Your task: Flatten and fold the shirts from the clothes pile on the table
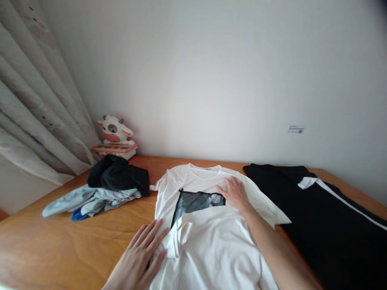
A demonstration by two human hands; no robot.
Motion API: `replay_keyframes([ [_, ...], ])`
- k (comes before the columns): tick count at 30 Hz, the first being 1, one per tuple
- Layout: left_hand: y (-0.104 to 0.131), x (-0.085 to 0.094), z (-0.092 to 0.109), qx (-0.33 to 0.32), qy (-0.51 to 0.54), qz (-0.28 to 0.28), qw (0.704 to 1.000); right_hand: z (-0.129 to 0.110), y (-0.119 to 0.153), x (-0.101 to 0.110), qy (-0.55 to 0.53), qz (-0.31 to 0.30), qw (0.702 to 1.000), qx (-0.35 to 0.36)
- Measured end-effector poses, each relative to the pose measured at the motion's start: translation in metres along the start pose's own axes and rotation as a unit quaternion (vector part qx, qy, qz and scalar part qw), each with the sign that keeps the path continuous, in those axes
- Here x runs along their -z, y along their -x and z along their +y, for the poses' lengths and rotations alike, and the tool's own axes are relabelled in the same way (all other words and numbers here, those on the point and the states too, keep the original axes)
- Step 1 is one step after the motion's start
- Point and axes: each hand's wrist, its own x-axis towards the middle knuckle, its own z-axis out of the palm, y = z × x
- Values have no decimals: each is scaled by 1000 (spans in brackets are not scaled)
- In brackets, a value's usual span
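A white T-shirt (211, 237) with a dark picture print (199, 201) on its chest lies spread on the wooden table, neckline toward the wall. Its lower part is rumpled, and a fold of cloth covers the bottom of the print. My left hand (142, 249) rests at the shirt's left edge, fingers stretched out beside the bunched fold. Farther up, my right hand (235, 192) lies flat on the chest, right of the print, with its fingers apart. Neither hand grips anything that I can see.
Left on the wooden table (90, 245) is a heap with a black garment (121, 173) over a light grey garment (93, 199). Behind it stands a cow-shaped toy keyboard (116, 139). A black garment with a white stripe (311, 217) lies at the right. A curtain (33, 92) hangs at left.
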Motion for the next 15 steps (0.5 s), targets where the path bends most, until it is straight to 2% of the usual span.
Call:
replay_keyframes([
  [3,-2,5,4,21,9,0,1000,-5,11,9,3,52,999,12],
  [6,-5,-2,2,37,40,6,998,-11,24,23,2,37,999,31],
  [9,-2,-17,-6,108,54,59,991,-15,53,38,-6,16,997,74],
  [11,1,-26,-11,163,48,86,982,-11,88,46,-20,23,995,99],
  [12,1,-30,-12,176,47,85,980,-6,111,49,-44,46,991,116],
  [15,-1,-29,-12,171,63,52,982,23,190,48,-82,133,980,126],
])
